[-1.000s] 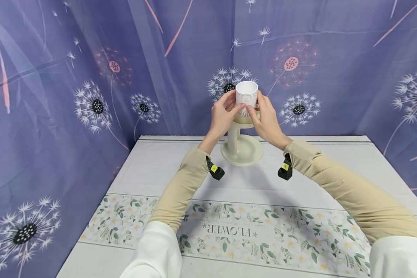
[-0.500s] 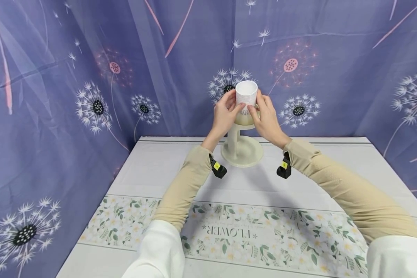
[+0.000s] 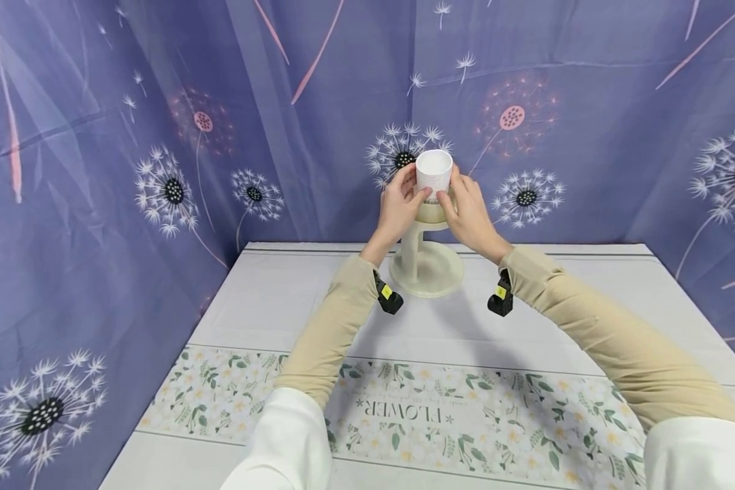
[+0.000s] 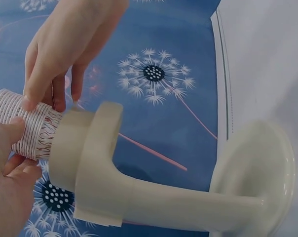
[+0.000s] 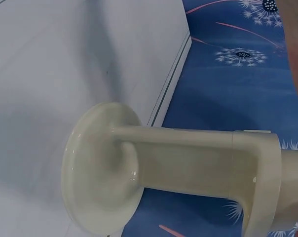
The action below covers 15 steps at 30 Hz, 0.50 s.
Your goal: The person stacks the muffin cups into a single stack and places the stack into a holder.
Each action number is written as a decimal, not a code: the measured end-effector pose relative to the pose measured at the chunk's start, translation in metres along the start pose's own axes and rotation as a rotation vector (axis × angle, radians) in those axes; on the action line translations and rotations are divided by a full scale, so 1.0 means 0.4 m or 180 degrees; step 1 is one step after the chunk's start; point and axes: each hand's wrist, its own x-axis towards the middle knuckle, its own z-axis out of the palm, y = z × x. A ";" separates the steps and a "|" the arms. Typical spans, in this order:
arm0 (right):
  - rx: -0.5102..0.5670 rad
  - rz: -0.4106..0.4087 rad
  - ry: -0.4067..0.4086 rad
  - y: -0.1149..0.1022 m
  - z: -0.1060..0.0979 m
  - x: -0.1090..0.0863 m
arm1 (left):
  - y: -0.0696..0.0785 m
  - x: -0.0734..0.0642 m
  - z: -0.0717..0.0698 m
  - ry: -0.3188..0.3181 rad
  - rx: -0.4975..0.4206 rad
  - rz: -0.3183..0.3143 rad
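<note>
A stack of white paper cups (image 3: 433, 175) stands mouth up, its lower end inside the round holder of a cream stand (image 3: 431, 214). My left hand (image 3: 398, 209) grips the stack from the left, its thumb on the near side. From the right, my right hand (image 3: 473, 216) holds it too, thumb close to the other thumb. In the left wrist view, several stacked rims of the cups (image 4: 30, 126) show, and a printed band borders the holder (image 4: 72, 143). The right wrist view shows mostly the stand (image 5: 188, 158), with the cups almost all out of frame.
The stand's round base (image 3: 444, 275) rests on a white tablecloth (image 3: 318, 306) near the table's back edge. A flowered band with lettering (image 3: 398, 408) crosses the cloth's front. Purple dandelion curtains (image 3: 324, 136) hang behind and at the sides.
The cup stack has sunk slightly lower into the holder, with less of its printed band showing. Both hands went down with it, and the left hand shifted a little to the right.
</note>
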 end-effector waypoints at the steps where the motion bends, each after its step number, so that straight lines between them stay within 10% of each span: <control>1: -0.0030 0.0021 -0.0027 0.002 0.001 0.000 | -0.003 0.001 0.001 -0.0001 0.0016 -0.0001; 15: -0.0225 0.0400 -0.0456 0.018 0.011 -0.004 | -0.035 0.003 0.007 -0.0086 0.0552 -0.0007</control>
